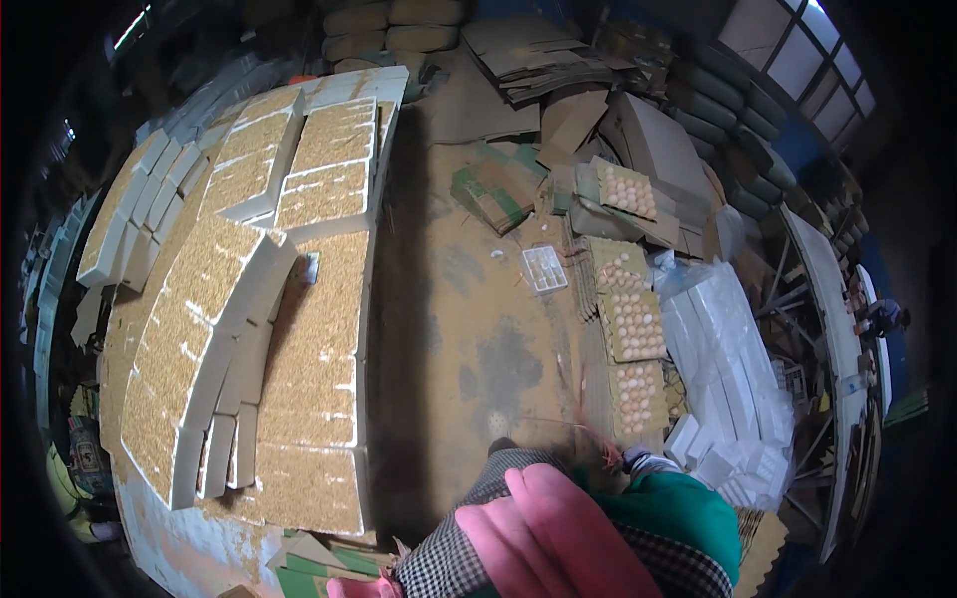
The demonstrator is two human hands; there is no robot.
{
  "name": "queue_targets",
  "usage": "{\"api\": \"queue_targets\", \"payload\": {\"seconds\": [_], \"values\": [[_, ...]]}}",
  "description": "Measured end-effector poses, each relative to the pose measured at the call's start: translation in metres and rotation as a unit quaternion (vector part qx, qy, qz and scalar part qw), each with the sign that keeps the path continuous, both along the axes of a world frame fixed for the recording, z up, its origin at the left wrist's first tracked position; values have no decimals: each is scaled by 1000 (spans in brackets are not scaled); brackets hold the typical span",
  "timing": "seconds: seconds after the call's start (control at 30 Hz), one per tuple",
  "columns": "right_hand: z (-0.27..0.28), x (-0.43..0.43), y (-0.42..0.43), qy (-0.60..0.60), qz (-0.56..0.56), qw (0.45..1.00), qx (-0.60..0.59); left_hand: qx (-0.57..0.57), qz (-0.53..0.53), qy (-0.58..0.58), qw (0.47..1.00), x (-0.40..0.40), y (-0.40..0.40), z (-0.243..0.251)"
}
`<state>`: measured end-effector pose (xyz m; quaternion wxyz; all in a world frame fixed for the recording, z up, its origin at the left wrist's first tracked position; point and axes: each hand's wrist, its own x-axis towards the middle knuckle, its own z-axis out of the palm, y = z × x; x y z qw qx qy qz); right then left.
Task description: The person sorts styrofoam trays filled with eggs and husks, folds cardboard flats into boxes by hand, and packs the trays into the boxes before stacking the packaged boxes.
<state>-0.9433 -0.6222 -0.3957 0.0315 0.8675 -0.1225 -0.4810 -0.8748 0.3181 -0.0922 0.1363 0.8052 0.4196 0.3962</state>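
My right hand [644, 459], in a pale grey glove below a green sleeve, is at the lower right, near red string [611, 453] and the lowest egg tray [662, 411]. Its fingers are too small and dark to read. My left hand is not in view; pink cloth [553, 516] and a checked garment [441, 549] fill the bottom. Yellowish trays of eggs [635, 329] lie in a row at the right. Beside them, clear plastic [710, 336] wraps long white boxes. A white tray with compartments [545, 269] lies on the dusty floor.
White foam boxes [314, 202] filled with tan grain-like material stand in rows and stacks at the left. Flattened cardboard [516, 60] and green-and-brown cartons [493, 187] lie ahead. Stuffed sacks [422, 37] are piled behind. At the far right are a long table [822, 314] and another person [886, 315].
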Motion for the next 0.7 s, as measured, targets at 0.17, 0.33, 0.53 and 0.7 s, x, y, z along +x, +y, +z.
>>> {"api": "queue_targets", "payload": {"seconds": [0.17, 0.33, 0.53, 0.7], "values": [[-14, 211, -46, -160, 9, 987, 2, 13, -142, -73, 987, 136, -99, 47], [68, 482, -46, -498, 133, 857, 13, -72, -433, -47, 897, 339, -330, 107], [189, 628, -53, -572, -310, 696, 303, -314, -594, 44, 740, 553, -532, 78], [14, 523, -148, -335, -333, 878, 77, -496, -660, 188, 532, 745, -636, 61]]}}
